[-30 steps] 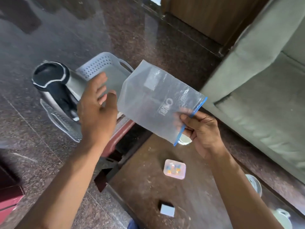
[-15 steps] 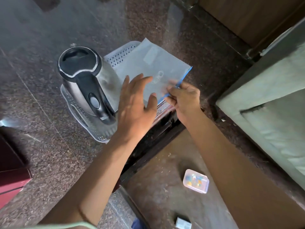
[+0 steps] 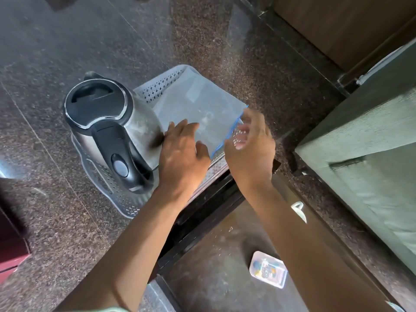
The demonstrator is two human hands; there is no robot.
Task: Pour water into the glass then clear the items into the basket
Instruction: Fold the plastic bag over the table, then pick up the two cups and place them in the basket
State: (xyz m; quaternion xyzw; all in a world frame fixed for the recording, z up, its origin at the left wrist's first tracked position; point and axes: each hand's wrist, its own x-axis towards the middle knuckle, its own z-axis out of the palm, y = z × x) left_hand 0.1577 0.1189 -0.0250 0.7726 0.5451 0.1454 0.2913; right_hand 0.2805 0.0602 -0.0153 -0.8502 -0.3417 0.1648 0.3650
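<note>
A white perforated basket (image 3: pixel 161 87) stands on the dark stone floor. In its left half sits a steel kettle (image 3: pixel 101 122) with a black lid and handle. A frosted zip bag (image 3: pixel 198 102) with a blue seal lies flat over the right half. My left hand (image 3: pixel 180 152) lies on the bag's near edge beside the kettle, fingers straight. My right hand (image 3: pixel 247 145) hovers at the blue seal edge, blurred, fingers loose and not gripping it. No glass is in view.
A small clear pill box (image 3: pixel 267 269) lies on the brown low table (image 3: pixel 213 262) under my right forearm. A grey-green sofa (image 3: pixel 371 154) fills the right side. A red object (image 3: pixel 11 255) sits at the left edge.
The bag went from held up in the air down into the basket. My right hand has let go of its blue edge. My left hand moved onto the bag.
</note>
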